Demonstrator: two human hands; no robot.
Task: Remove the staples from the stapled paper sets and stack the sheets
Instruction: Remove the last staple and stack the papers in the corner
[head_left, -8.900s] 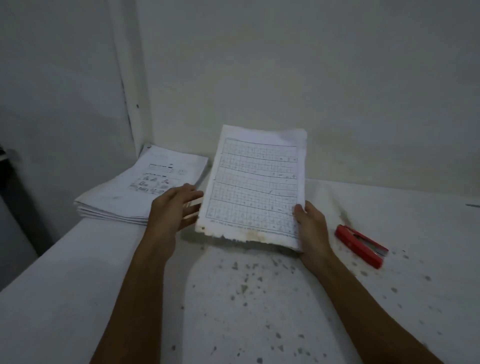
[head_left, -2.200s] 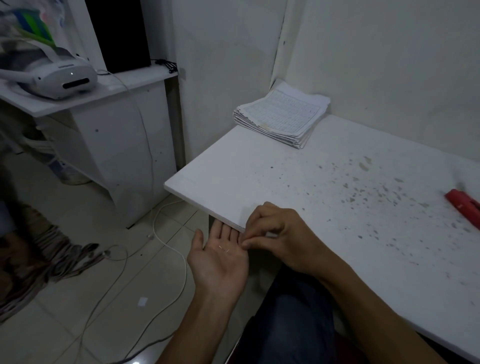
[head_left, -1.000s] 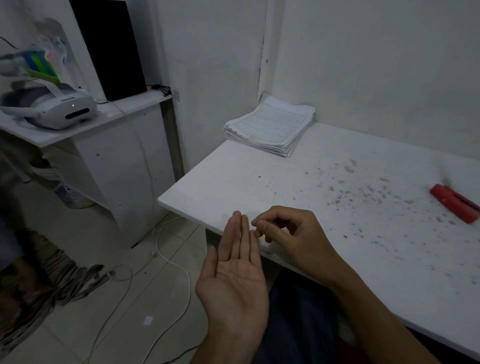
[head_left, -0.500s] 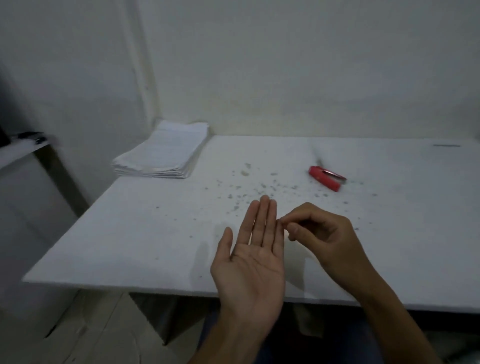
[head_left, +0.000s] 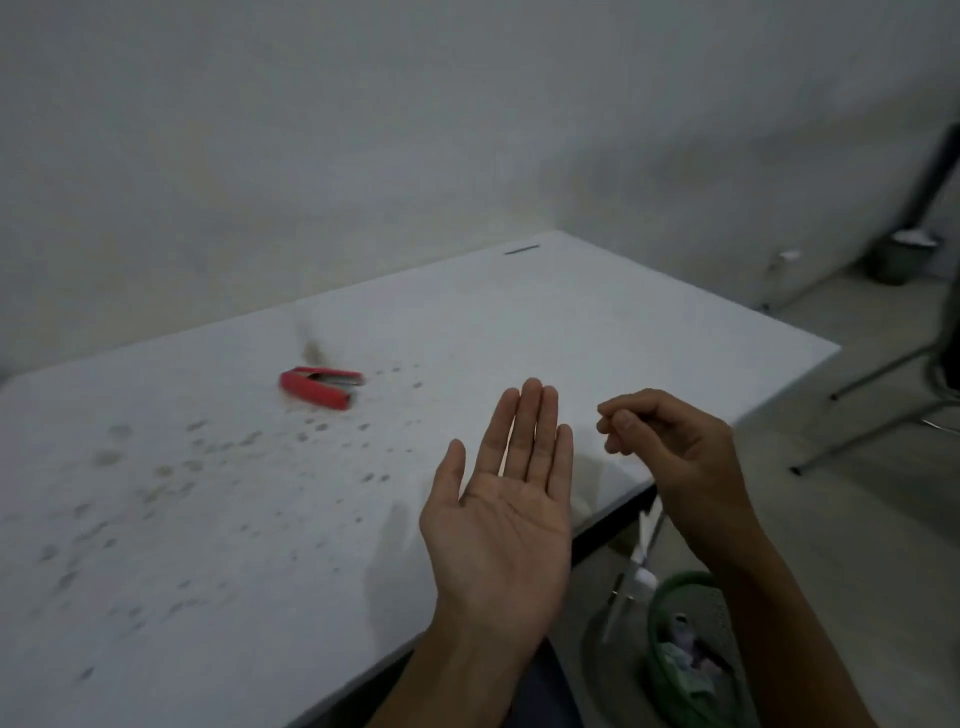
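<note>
1. Your left hand (head_left: 501, 519) is flat, palm up, fingers straight and together, holding nothing I can make out. It hovers over the near right part of the desk (head_left: 597, 322).
2. Your right hand (head_left: 670, 447) sits just right of it, fingertips pinched together. Probably a pulled staple in there, but it's too small to see.
3. The green bin (head_left: 691, 649) is on the floor at near right, below the desk edge. If that pinch holds a staple, move over the bin before releasing and drop low so it doesn't bounce out.
4. Check your left palm for strays and tip them into the bin as well.
5. The red staple remover (head_left: 321, 387) lies on the desk, far left of your hands, untouched.
6. No paper sets in view, so look back left for the next one.
</note>
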